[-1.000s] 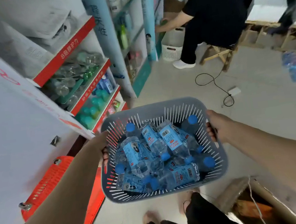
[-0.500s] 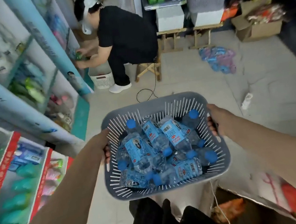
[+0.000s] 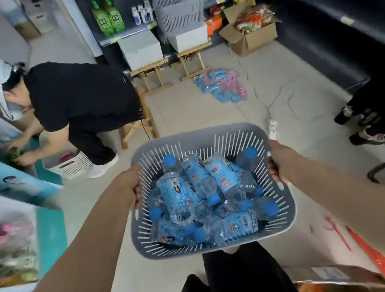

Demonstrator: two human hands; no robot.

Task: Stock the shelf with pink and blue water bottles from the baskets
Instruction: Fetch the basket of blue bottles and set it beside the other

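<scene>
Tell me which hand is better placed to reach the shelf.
Probably the left hand: it grips the basket on the side nearest the shelf, while the right hand grips the far side.

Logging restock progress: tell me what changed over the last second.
The view swung right: red-edged shelves left frame, the seated person slid leftward, dark shelves appeared. Left hand and right hand still grip the grey basket; blue bottles unmoved inside.

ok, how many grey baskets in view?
2. One basket gripped by the left hand and right hand, holding blue bottles; the other basket on a white box at the back. More may be hidden.
</scene>
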